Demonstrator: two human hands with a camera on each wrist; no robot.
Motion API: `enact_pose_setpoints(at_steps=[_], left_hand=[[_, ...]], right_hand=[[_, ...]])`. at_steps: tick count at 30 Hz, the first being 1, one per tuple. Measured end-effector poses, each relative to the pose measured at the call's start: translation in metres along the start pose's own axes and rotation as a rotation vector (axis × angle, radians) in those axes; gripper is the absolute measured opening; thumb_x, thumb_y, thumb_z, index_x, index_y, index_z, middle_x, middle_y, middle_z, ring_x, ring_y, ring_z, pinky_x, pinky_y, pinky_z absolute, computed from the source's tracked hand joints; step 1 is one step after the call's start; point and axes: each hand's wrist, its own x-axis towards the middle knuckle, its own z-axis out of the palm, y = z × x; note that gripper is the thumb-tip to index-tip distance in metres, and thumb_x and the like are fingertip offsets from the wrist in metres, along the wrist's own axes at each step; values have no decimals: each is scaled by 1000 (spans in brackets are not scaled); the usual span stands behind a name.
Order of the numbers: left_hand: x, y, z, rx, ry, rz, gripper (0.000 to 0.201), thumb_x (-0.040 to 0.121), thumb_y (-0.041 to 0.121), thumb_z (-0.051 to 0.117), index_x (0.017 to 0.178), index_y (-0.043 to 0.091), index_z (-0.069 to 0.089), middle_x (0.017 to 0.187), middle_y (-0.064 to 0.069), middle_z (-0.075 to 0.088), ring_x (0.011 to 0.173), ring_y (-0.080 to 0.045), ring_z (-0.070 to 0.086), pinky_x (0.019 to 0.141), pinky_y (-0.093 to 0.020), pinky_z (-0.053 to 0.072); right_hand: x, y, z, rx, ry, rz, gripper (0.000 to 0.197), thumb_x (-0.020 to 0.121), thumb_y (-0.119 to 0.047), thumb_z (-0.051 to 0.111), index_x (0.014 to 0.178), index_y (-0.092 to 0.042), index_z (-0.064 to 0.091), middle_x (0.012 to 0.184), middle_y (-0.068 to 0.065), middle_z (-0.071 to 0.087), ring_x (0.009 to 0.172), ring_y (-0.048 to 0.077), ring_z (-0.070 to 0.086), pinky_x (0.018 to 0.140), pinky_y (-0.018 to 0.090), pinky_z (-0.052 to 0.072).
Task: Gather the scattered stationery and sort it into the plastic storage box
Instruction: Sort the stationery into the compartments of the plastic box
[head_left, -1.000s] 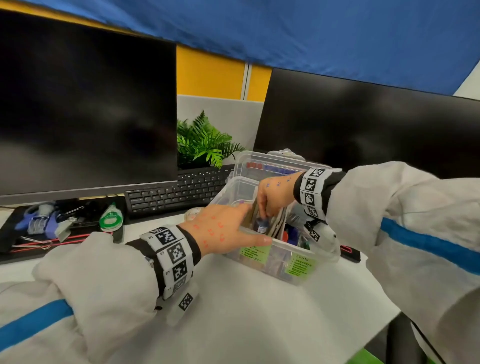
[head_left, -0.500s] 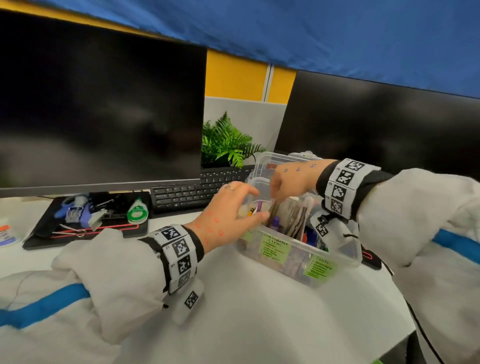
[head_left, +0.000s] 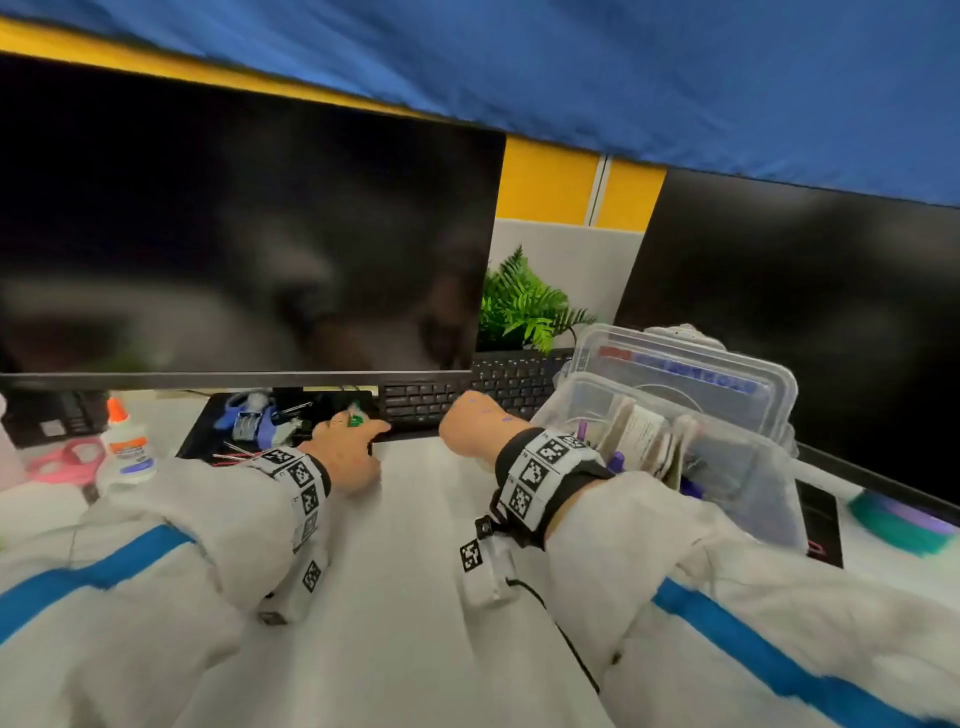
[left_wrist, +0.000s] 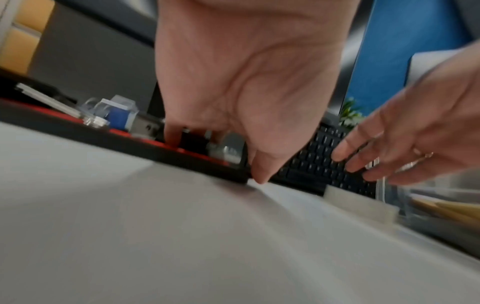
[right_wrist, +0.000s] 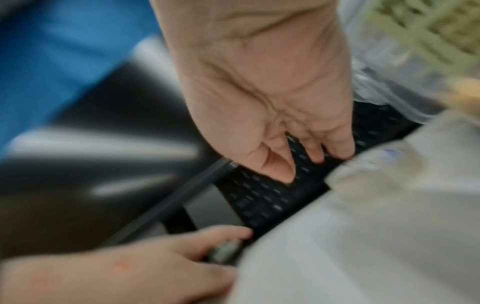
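Both hands out of box (head_left: 727, 415) since earlier frame. Left hand (head_left: 349, 448) at tray (head_left: 208, 441), 10 o'clock of box, fingers closing on green roll (head_left: 355, 420); grasp uncertain. Right hand (head_left: 475, 427) relaxed, holding nothing, over keyboard (head_left: 441, 397). Step: fetching next item. Next: secure roll, carry to box at 3 o'clock on counter (head_left: 415, 597).

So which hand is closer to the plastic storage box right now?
Right. The right hand hovers over the keyboard just beside the plastic storage box; the left hand is farther off, at the black tray.

White desk (head_left: 415, 597), two dark monitors (head_left: 249, 234), yellow partition (head_left: 550, 179), fern (head_left: 524, 306).
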Motion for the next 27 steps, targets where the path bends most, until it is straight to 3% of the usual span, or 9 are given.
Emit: enact_pose_setpoints(at_steps=[3,5,10,14,16,19,22,25,27], left_hand=[[-1,-7,0,89,-40,38,62,95,43,54,153,45,31,168,-7,5,152,-35,12,121,-53,23],[-4,-6,-3,136,-22,80,56,96,41,54,150,41,39,166,-8,13,148,-34,23,119,-50,29],[-15,-11,-12,95,43,202,37,96,24,60,131,34,64,150,-7,36,127,-29,51,111,-35,42],[-26,-18,-18,39,77,222,30,92,25,70,121,32,72,136,-2,50,119,-23,57,105,-28,45],[-30,-17,-21,56,100,204,26,91,27,70,117,28,76,129,1,62,114,-20,61,96,-22,44],[-31,-12,-28,37,96,159,21,91,25,70,109,23,79,117,4,71,106,-17,66,90,-19,47],[-36,-6,-32,-1,84,137,14,89,18,70,100,21,79,109,2,71,105,-22,66,95,-30,52],[-43,2,-27,-249,289,125,12,85,18,69,78,21,60,84,1,65,82,-23,67,61,-25,49],[-50,12,-26,-528,368,126,20,86,24,69,86,16,51,85,-2,62,72,-24,68,48,-24,47]], right_hand=[[17,11,29,-40,7,181,41,95,-19,50,134,-6,52,139,17,52,128,34,52,106,41,43],[22,19,44,46,32,248,40,93,-21,53,131,-9,54,135,16,56,124,35,54,105,42,45],[20,24,58,155,105,216,34,93,-22,56,125,-19,48,129,9,53,119,33,54,100,44,44],[10,20,61,174,58,219,37,94,-19,54,130,-20,43,134,8,49,125,32,51,102,45,36],[2,18,61,155,33,196,40,95,-17,52,134,-20,44,138,9,45,130,32,45,107,48,33],[-10,10,63,118,-43,115,41,97,-16,49,138,-16,48,141,10,39,132,33,40,110,47,36],[-22,2,61,334,-40,102,32,93,-26,52,123,-17,56,134,13,44,119,33,50,98,38,44],[-33,-5,48,756,-28,146,10,89,-25,50,88,-17,56,106,11,57,90,31,60,70,31,52],[-42,-8,34,1088,-15,196,11,90,-20,47,87,-14,56,89,10,57,75,30,62,61,32,48]])
